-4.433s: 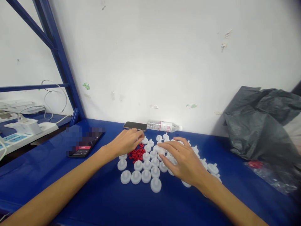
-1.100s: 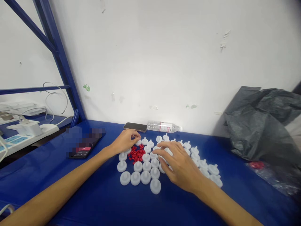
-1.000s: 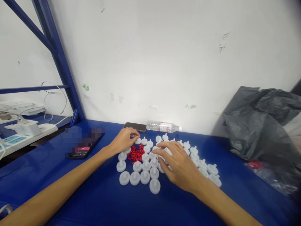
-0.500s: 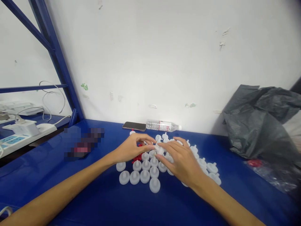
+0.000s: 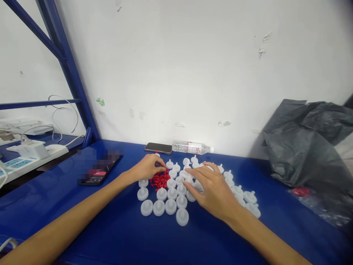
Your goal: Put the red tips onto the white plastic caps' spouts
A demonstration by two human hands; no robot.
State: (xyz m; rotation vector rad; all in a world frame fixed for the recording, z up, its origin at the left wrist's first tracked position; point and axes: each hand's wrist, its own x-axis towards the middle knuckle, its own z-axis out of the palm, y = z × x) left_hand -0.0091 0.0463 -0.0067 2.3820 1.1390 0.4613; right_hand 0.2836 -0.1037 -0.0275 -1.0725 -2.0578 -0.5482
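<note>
Several white plastic caps (image 5: 171,206) stand in rows on the blue table (image 5: 116,228), each a round disc with a small stem on top. A small heap of red pieces (image 5: 160,180) lies among them. My left hand (image 5: 147,167) rests at the far left edge of the red heap, fingers curled and pinched down onto the red pieces. My right hand (image 5: 213,191) lies over the white caps to the right, fingers bent, fingertips touching a cap near the middle of the group.
A phone (image 5: 158,148) and a lying water bottle (image 5: 193,148) sit against the wall behind the caps. Another phone (image 5: 99,172) lies to the left. A dark plastic bag (image 5: 309,147) fills the right side, with a clear bag (image 5: 314,206) below it. Power strips (image 5: 24,154) are at far left.
Half a second ago both hands met over a cap in the middle. My left hand has since drawn back left to the red heap, and my right hand has lowered onto the caps.
</note>
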